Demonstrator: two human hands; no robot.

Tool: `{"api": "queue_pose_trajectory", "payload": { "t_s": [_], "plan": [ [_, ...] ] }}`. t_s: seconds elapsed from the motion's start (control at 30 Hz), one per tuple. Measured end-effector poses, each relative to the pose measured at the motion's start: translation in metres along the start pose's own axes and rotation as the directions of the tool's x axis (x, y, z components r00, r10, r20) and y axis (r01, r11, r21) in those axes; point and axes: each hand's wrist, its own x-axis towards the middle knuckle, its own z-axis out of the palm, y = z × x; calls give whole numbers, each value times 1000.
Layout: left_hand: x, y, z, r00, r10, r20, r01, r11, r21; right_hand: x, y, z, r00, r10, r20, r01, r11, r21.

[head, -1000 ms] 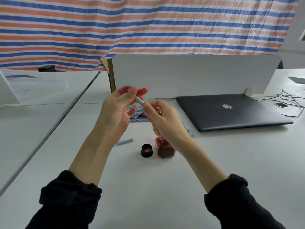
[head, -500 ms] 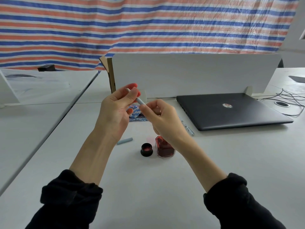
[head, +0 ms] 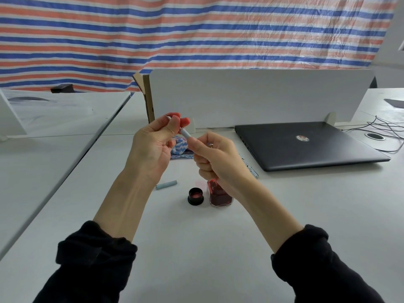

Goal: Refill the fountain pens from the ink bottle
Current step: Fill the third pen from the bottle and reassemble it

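A white tabletop (head: 196, 248) runs back to a white divider (head: 262, 95) and a striped tarp (head: 196, 29). Both hands, the left hand (head: 153, 147) and the right hand (head: 216, 158), pinch the pale fountain pen (head: 185, 134) between them. Under the right hand stands the open ink bottle (head: 219, 196), its cap (head: 195, 196) just left. A closed laptop (head: 306, 144) lies to the right.

Pale blue fountain pen (head: 185, 134) tilted, pinched between both hands, open red ink bottle (head: 219, 194) upright on the bench (head: 218, 248), black cap (head: 195, 195) just beside it
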Motion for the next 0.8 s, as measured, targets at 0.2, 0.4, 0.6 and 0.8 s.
{"api": "queue_pose_trajectory", "payload": {
  "t_s": [0.2,0.4,0.6,0.8],
  "plan": [
    [4,-5,-14,987,-112,116,103,992,76,5,0,-11,993,10,-116,-32,981,-192],
    [16,-35,-56,991,-131,17,62,578,814,14,5,-34,963,85,-255,-159,946,-281],
    [19,-64,-64,965,-259,46,-13,127,992,14,5,-42,939,64,-339,-128,977,-170],
    [18,-65,-56,978,-183,95,-58,199,978,19,10,-46,903,220,-369,-132,959,251]
  ]
}}
